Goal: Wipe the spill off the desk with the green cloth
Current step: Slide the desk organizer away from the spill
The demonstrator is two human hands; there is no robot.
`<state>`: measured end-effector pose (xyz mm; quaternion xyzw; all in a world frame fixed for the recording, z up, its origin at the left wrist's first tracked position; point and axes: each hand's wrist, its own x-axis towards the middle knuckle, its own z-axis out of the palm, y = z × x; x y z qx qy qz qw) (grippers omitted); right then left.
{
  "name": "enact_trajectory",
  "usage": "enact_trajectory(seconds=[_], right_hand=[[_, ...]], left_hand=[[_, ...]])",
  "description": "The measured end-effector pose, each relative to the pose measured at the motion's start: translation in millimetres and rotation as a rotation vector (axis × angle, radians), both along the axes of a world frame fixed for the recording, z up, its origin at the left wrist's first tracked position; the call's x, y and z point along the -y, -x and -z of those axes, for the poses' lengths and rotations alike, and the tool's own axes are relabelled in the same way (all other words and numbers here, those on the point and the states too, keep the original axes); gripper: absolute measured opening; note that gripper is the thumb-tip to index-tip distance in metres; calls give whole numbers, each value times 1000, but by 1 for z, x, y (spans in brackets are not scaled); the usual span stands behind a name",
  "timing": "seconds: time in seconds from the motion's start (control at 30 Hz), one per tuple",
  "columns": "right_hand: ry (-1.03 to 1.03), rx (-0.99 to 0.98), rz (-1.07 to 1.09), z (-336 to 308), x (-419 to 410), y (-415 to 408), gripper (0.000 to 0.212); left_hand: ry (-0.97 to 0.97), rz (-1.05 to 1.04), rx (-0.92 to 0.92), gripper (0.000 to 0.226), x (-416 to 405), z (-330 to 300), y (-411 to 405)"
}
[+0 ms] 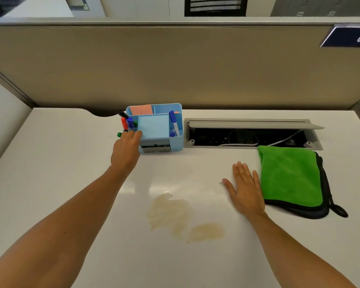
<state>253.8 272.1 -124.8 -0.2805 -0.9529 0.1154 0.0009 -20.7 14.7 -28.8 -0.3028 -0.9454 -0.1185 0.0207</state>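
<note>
While spill [175, 217] sits unwiped, my right hand [245, 190] lies flat and empty beside green cloth [289, 175], left hand [126, 150] clasps blue organizer [164, 142] — wiping not started.

The left hand [126, 149] reached forward on an outstretched arm, fingers curled. The right hand [245, 188] lay flat, palm down, fingers spread and straight, forearm angled inward.
</note>
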Motion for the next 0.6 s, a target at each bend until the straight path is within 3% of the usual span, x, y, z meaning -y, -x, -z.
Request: enact_trajectory(seconds=[0.2, 0.6], right_hand=[[-9, 1, -4, 1, -1, 0, 78], [-8, 12, -18, 2, 3, 2, 79]], left_hand=[[-85, 10, 34, 21, 0, 4, 3], [-178, -104, -11, 14, 49, -5, 0]])
